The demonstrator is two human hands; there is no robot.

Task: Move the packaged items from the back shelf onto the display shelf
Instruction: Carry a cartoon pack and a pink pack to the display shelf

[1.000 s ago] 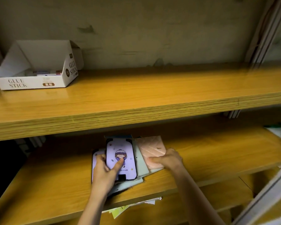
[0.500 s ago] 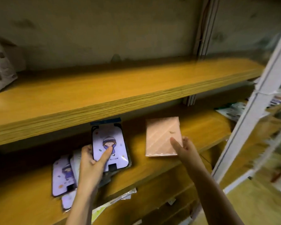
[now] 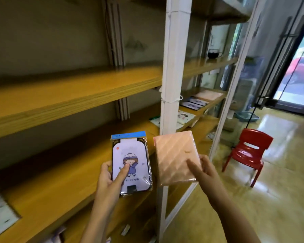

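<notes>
My left hand [image 3: 109, 179] grips a purple cartoon-print packet [image 3: 132, 155] with a blue header, thumb across its front. My right hand [image 3: 204, 172] pinches the lower right corner of a pink quilted packet [image 3: 174, 155]. Both packets are held upright in the air, side by side, in front of the wooden back shelf [image 3: 42, 190]. Beyond a white upright post [image 3: 172, 85], the display shelf [image 3: 211, 102] at the right carries similar purple packets [image 3: 194, 103] and a pink one [image 3: 209, 94].
A wooden upper shelf [image 3: 68, 95] runs across the left. Another packet [image 3: 0, 213] lies at the left edge of the back shelf. A red plastic chair [image 3: 247, 155] stands on the shiny floor to the right, near a glass door [image 3: 297, 67].
Both hands have lifted their packets off the lower shelf and carried them rightwards. The view has swung right, bringing the white post, display shelf and red chair into sight.
</notes>
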